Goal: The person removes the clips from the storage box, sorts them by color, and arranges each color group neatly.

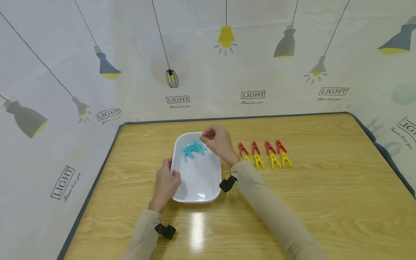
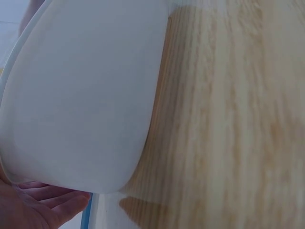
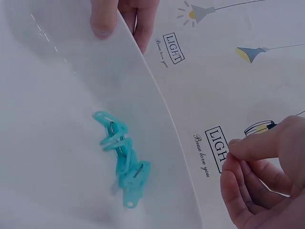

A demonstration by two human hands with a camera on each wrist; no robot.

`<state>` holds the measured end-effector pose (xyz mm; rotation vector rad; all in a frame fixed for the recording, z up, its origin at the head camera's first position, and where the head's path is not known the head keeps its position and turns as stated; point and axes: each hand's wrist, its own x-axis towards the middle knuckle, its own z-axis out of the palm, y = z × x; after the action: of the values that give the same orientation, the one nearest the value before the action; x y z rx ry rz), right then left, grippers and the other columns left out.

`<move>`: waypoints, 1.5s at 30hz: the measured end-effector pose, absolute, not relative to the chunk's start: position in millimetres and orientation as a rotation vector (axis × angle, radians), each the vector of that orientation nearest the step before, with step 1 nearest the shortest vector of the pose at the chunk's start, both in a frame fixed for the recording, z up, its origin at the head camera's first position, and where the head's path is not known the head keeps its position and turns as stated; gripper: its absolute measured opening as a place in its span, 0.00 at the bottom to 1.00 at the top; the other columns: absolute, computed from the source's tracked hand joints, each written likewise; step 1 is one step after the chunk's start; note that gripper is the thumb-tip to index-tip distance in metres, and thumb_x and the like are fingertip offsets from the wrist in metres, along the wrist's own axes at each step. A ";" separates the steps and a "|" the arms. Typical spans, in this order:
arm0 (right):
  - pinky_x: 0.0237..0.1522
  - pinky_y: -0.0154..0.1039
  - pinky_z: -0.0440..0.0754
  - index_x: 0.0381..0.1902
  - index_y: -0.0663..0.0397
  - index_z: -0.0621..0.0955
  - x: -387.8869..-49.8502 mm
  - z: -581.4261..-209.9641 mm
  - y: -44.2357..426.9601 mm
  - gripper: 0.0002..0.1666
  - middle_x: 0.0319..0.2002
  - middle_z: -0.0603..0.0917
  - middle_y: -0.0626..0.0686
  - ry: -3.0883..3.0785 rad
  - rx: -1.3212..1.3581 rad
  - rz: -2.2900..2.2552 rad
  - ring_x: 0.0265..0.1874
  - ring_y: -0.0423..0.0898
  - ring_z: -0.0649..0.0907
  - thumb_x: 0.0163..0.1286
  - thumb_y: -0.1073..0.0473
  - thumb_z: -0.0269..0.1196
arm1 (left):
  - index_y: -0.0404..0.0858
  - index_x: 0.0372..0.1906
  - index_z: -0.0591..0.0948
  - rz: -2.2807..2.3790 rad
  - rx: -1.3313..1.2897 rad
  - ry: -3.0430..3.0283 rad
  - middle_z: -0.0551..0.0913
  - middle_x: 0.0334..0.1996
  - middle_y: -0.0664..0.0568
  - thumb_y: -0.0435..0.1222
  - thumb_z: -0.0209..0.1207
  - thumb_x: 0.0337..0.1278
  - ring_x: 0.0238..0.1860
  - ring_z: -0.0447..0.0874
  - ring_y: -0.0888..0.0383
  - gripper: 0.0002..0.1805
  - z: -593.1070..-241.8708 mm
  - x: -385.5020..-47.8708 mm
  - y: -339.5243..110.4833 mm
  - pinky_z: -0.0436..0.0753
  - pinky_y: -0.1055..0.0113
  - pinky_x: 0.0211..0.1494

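Along its left side, a white tray is held by my left hand, thumb over the rim and fingers outside. Several turquoise clothespins lie bunched inside it, near its far end in the head view, slightly blurred. My right hand is over the tray's far right corner. In the right wrist view that hand's thumb and fingertips meet, with nothing visible between them. The left wrist view shows mostly the tray's outer wall, with fingers below it.
To the right of the tray are a row of red clothespins and, nearer me, a row of yellow clothespins. They lie on a wooden table. A lamp-patterned sheet rises behind the table's far edge.
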<state>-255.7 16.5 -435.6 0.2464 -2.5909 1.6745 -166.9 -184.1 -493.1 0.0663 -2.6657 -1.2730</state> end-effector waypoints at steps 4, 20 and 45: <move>0.41 0.38 0.87 0.36 0.58 0.83 -256.3 -437.9 4.1 0.06 0.36 0.88 0.56 -2.608 0.239 1.692 0.36 0.49 0.86 0.66 0.62 0.69 | 0.21 0.59 0.73 -1.279 0.049 -2.643 0.83 0.51 0.26 0.23 0.52 0.53 0.50 0.85 0.35 0.25 -496.3 -166.8 -184.0 0.87 0.44 0.53; 0.41 0.34 0.86 0.34 0.59 0.83 -265.3 -458.4 -28.3 0.05 0.34 0.88 0.56 -2.697 0.335 1.609 0.34 0.47 0.86 0.64 0.64 0.70 | 0.24 0.60 0.73 -1.266 0.091 -2.668 0.83 0.51 0.28 0.24 0.51 0.55 0.50 0.86 0.36 0.24 -494.4 -164.8 -185.7 0.87 0.44 0.52; 0.39 0.37 0.83 0.30 0.60 0.84 -270.8 -475.7 -36.9 0.05 0.30 0.86 0.54 -3.024 0.653 1.091 0.33 0.47 0.81 0.57 0.69 0.72 | 0.22 0.59 0.74 -1.275 0.089 -2.634 0.84 0.50 0.27 0.23 0.52 0.53 0.50 0.86 0.36 0.24 -491.6 -164.4 -184.3 0.87 0.45 0.51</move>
<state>-270.8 -36.9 -475.7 0.6528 -3.0239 1.0906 -164.4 -184.3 -491.6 0.0892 -2.6336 -1.2748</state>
